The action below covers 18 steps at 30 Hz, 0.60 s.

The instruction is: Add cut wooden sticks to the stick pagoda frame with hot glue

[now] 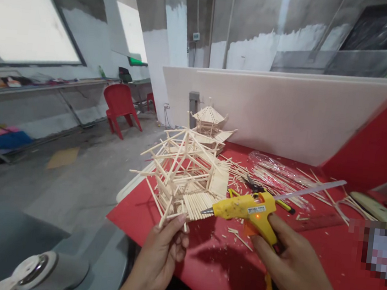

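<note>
My right hand [292,261] is wrapped round a yellow hot glue gun [238,207], its small light glowing orange. A long clear glue stick [309,188] sticks out of the gun's back. The metal nozzle points left, close to the row of sticks on a wooden stick model [183,176]; I cannot tell whether it touches them. My left hand [166,253] pinches the model's lower front corner between thumb and fingers. The model is an open frame with a peaked top and partly covered sloping panels.
Behind it stands a pavilion of sticks [210,119] with a finished roof. Loose sticks in plastic wrap [280,175], a cutter knife [285,206] and scraps lie on the red tabletop [309,258]. A grey bottle [52,271] sits at lower left. A red chair [119,105] stands beyond.
</note>
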Each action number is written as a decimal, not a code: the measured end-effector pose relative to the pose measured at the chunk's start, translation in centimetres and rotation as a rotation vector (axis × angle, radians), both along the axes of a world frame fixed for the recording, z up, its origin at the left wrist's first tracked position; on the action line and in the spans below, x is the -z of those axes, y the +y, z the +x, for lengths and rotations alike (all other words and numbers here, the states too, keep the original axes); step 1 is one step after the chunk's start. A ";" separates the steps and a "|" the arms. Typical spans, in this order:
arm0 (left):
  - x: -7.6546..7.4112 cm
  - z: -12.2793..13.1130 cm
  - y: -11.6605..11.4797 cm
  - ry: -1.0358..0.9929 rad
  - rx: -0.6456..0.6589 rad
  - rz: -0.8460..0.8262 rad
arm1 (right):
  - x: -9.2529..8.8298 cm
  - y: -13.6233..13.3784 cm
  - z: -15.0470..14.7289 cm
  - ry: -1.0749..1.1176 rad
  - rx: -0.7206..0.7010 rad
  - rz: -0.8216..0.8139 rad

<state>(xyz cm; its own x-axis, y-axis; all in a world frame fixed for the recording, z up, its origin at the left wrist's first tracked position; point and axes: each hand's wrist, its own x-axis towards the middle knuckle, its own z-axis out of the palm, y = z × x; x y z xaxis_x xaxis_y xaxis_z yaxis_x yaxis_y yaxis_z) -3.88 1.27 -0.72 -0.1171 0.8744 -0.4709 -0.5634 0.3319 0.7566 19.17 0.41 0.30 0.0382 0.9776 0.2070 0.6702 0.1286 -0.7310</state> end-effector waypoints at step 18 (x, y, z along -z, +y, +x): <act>-0.8 0.9 1.1 0.121 -0.039 0.018 | -0.4 1.5 -1.0 0.055 -0.105 0.036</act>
<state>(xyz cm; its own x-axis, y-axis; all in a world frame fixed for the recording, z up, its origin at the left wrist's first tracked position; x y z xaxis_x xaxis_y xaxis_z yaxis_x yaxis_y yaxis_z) -2.94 2.37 0.09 -0.2067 0.8764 -0.4350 -0.4795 0.2968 0.8258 18.19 1.88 0.69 -0.0520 0.9688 0.2424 0.6106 0.2229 -0.7599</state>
